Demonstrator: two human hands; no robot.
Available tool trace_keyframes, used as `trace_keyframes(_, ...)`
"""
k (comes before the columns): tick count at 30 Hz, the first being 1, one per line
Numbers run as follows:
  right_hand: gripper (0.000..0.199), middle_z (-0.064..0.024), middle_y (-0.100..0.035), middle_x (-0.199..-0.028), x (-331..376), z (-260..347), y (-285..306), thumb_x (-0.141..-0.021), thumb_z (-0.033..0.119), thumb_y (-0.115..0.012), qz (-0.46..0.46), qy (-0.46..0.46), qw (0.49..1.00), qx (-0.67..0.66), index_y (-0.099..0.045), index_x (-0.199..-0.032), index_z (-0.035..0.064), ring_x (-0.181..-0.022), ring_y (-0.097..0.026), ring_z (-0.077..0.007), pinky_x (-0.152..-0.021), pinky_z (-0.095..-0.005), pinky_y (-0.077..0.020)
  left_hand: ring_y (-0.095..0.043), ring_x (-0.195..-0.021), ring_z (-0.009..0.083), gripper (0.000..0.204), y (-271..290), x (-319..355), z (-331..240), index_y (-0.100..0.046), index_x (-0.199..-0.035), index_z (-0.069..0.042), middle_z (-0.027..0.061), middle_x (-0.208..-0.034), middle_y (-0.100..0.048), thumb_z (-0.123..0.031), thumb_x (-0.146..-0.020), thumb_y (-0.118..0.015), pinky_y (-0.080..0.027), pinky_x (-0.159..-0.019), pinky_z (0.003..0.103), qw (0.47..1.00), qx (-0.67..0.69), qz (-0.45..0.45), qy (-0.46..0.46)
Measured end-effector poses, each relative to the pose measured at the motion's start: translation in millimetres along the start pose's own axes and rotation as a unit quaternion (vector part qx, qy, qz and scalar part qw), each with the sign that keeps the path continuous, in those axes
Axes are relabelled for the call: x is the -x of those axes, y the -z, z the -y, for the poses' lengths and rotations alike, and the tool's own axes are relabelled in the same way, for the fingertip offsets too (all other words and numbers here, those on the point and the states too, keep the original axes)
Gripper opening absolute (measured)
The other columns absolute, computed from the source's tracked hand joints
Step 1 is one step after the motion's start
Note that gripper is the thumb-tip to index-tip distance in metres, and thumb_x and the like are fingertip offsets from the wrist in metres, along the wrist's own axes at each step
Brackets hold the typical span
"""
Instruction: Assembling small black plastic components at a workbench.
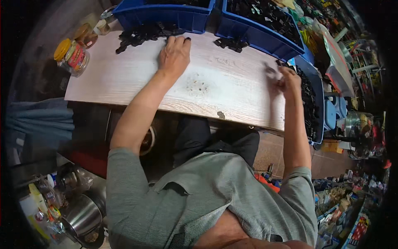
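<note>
Black part point(279, 63) — in right hand point(291, 79), long axis slanting up-left

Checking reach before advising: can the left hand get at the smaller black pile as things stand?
Probably yes: the left hand is to the left of the smaller black pile, with only tabletop visible between them.

Cramped small-parts workshop, by the look of it: blue rectangular plastic bins point(259, 38) full of small black parts point(263, 16) along a pale wood-grain table point(236, 93). Small, multicoloured packaged goods point(360, 231) crowd the right side, so shop or storeroom can't be excluded.
</note>
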State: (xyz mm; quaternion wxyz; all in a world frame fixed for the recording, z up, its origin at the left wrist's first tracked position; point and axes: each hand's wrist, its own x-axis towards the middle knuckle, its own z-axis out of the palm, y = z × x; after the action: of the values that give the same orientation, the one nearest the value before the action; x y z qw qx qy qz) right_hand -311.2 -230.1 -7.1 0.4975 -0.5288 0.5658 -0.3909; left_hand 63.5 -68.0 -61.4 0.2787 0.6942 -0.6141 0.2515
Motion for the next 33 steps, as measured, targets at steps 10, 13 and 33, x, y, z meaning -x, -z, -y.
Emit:
trace_keyframes(10, 0.043, -0.0023, -0.056, -0.070, 2.3, 10.0, -4.7, -0.085, 0.022, -0.079, 0.009, -0.009, 1.000, -0.014, -0.066, -0.123, 0.0054, -0.054, -0.063, -0.0182, -0.053, -0.0367, -0.0615, -0.062, -0.096, 0.0301, 0.020, 27.8, 16.2, -16.4, -0.073, -0.101, -0.005, 0.0097, -0.093, -0.070, -0.007, -0.085, -0.061, -0.055, -0.080, 0.042, 0.998, 0.056, 0.003, -0.028)
trace_keyframes(13, 0.040, 0.0003, -0.051, -0.066, 9.7, 18.6, -44.1, -0.085, 0.018, -0.078, 0.034, -0.005, 0.999, 0.024, -0.066, -0.122, 0.0064, -0.050, -0.055, -0.0135, -0.050, -0.0360, -0.0606, -0.063, -0.097, 0.0305, 0.022, 28.8, 13.0, -21.8, -0.074, -0.104, -0.006, 0.0091, -0.095, -0.072, -0.007, -0.086, -0.062, -0.056, -0.080, 0.042, 0.998, 0.039, 0.044, -0.021)
trace_keyframes(33, 0.041, -0.0026, -0.062, -0.065, -37.3, 13.2, -122.6, -0.083, 0.016, -0.080, 0.082, 0.110, 0.957, 0.257, -0.071, -0.122, 0.0109, -0.048, -0.052, -0.0111, -0.040, -0.0298, -0.0411, -0.063, -0.089, 0.0299, 0.018, 38.0, -3.7, -63.6, -0.072, -0.095, -0.005, 0.0121, -0.082, -0.068, -0.006, -0.080, -0.062, -0.055, -0.067, 0.040, 0.976, 0.080, 0.175, -0.099)
